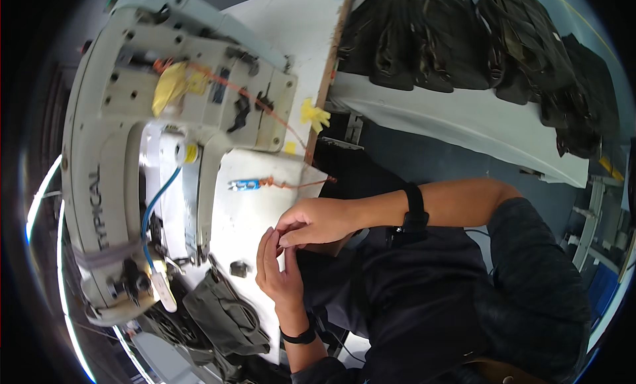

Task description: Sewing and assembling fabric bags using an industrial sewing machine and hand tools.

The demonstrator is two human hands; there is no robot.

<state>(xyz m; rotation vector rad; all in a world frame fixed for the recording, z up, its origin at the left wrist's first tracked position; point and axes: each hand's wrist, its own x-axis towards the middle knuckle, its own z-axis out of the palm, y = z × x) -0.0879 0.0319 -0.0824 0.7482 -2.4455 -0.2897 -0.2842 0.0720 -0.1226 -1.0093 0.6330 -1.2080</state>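
My left hand (278,275) rises from the lower edge over the white sewing table (242,222). Its fingers and thumb bend together at the tips, close against my right hand (321,220). That hand reaches in from the right side, its thumb and fingers pinched. Whatever the two sets of fingertips hold between them is too small or too hidden to make out. Just beyond the hands lies a pair of blue thread snips (245,185) tied to an orange cord. A small black piece (238,269) rests on the table beside my left hand.
A large white sewing machine (99,185) fills the left side, with a blue air hose (147,218) along it. A dark grey bag (225,314) lies by its needle end. Several black bags (450,40) sit on a white-covered bench (424,112) at upper right.
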